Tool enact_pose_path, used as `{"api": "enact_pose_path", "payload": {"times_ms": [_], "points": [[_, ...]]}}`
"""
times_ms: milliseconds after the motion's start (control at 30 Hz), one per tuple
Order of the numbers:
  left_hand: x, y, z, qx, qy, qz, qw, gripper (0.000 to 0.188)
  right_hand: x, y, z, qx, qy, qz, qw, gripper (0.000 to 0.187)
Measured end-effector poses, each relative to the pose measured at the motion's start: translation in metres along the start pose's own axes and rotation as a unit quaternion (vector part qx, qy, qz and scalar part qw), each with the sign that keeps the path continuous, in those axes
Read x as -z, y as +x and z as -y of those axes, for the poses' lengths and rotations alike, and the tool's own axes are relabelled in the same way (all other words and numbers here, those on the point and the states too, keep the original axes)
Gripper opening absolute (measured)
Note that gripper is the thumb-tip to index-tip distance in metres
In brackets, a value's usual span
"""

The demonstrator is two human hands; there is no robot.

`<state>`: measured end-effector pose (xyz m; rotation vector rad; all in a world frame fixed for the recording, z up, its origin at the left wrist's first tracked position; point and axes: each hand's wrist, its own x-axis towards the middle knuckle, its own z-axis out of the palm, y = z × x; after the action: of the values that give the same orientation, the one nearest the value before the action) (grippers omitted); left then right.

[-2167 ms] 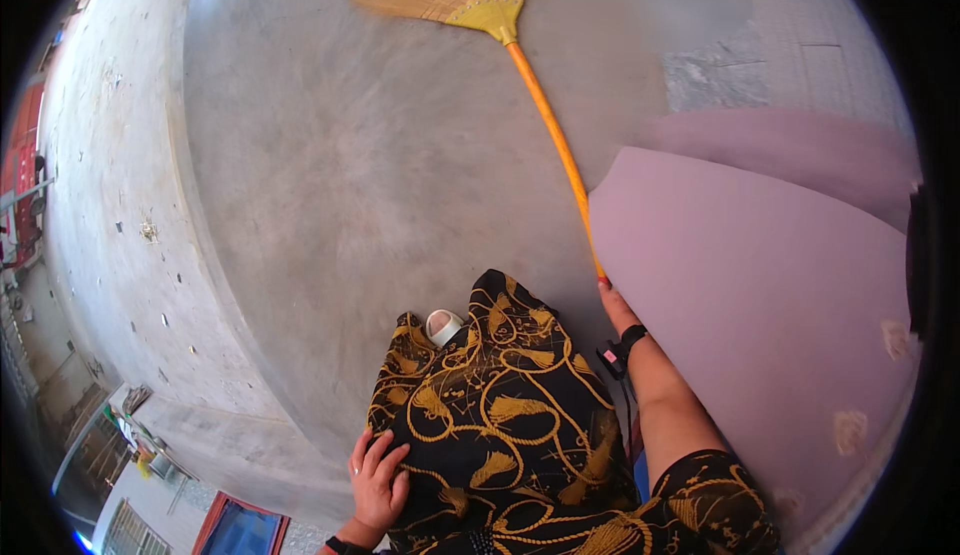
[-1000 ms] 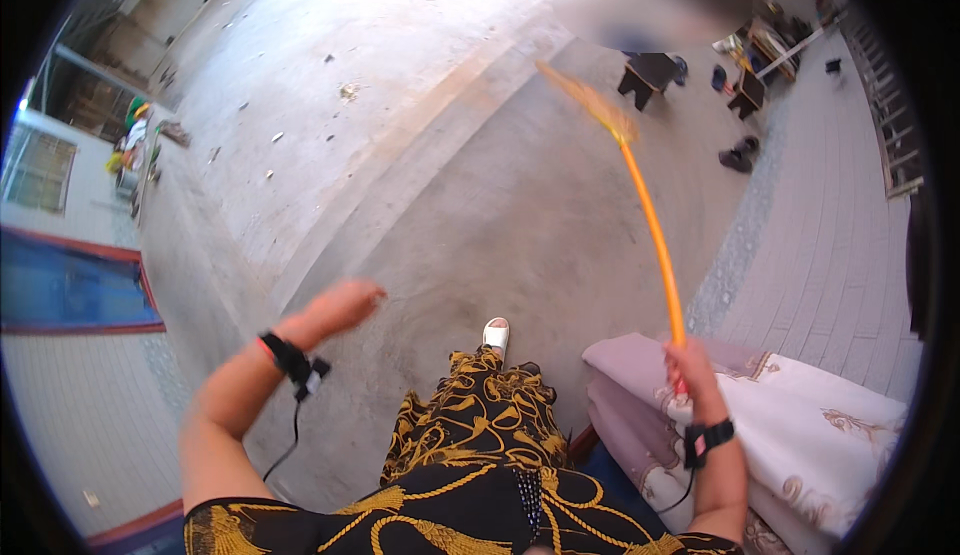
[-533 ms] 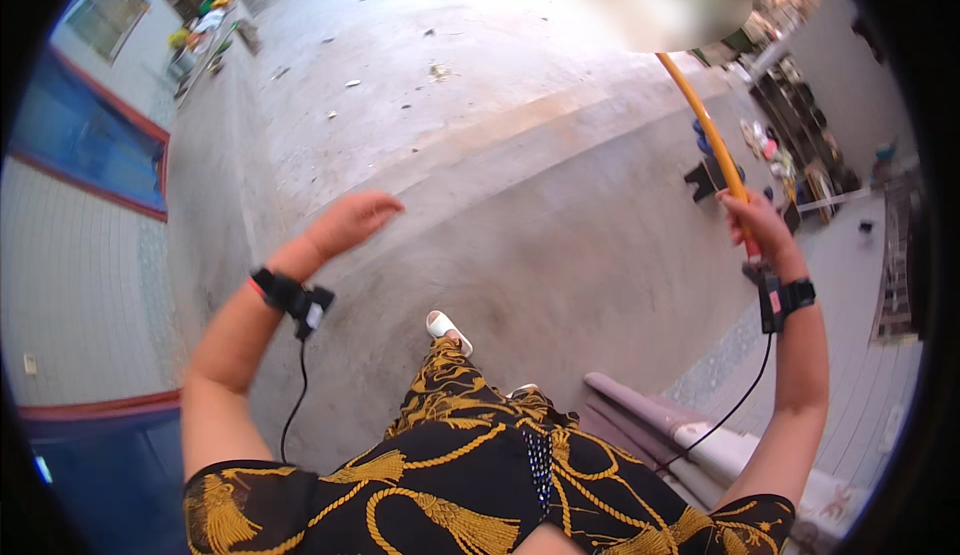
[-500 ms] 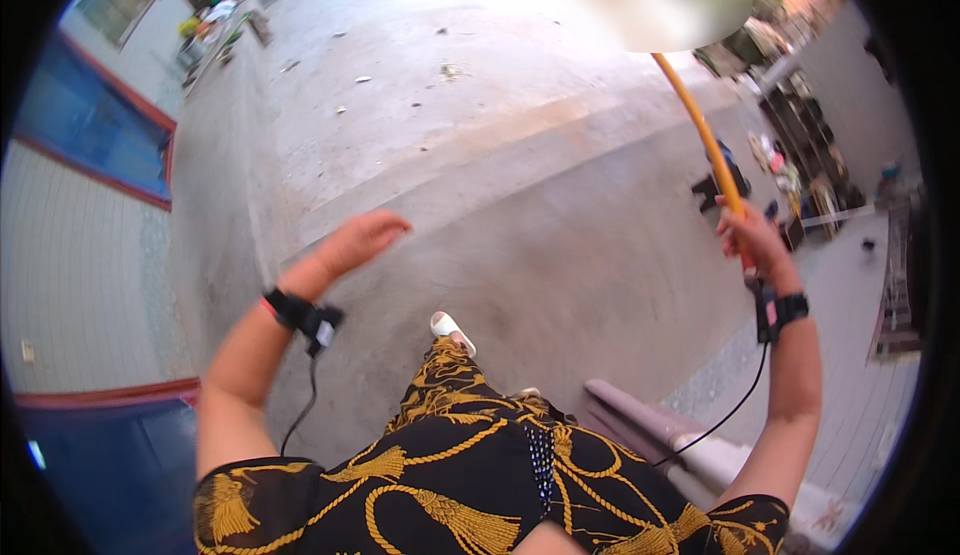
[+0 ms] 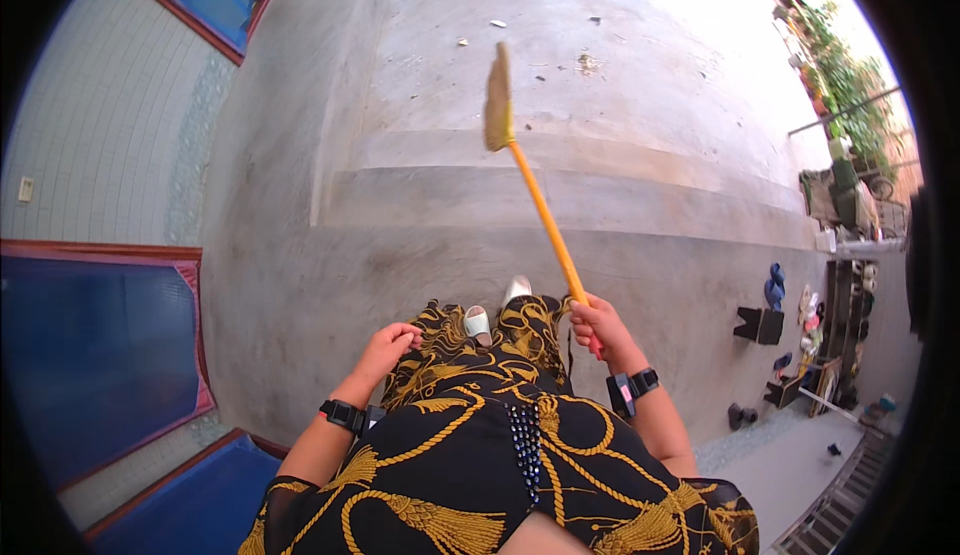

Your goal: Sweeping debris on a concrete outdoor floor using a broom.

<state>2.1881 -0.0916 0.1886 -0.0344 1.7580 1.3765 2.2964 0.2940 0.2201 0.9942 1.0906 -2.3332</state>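
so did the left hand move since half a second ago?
Yes. The left hand dropped from raised out over the concrete floor to the patterned dress.

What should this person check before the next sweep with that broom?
1. Right hand closed around the orange broom handle: ok.
2. Left hand off the broom, resting at the patterned dress: ok.
3. Broom head touching the concrete floor: cannot tell.
4. Litter lying beyond the broom head: ok.
5. Feet in white sandals apart from the broom head: ok.
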Motion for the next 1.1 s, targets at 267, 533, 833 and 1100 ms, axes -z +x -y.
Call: {"api": "enact_pose_path", "payload": {"times_ms": [267,533,833,1100], "points": [[0.035,0.021,-0.056,0.066,-0.161,-0.107,0.979,0.024,-0.065,0.141,0.062,-0.140,-0.099,0.159,0.972,0.047],[0.085,0.032,-0.096,0.044,-0.353,-0.247,0.901,0.023,-0.132,0.238,0.099,-0.195,-0.234,0.215,0.928,0.060],[0.214,0.052,-0.141,-0.013,-0.371,-0.279,0.886,0.023,-0.265,0.377,0.079,-0.257,-0.084,0.162,0.949,0.021],[0.341,0.078,-0.149,0.036,-0.372,-0.295,0.879,0.023,-0.313,0.504,-0.009,-0.307,0.001,0.102,0.946,0.015]]}}
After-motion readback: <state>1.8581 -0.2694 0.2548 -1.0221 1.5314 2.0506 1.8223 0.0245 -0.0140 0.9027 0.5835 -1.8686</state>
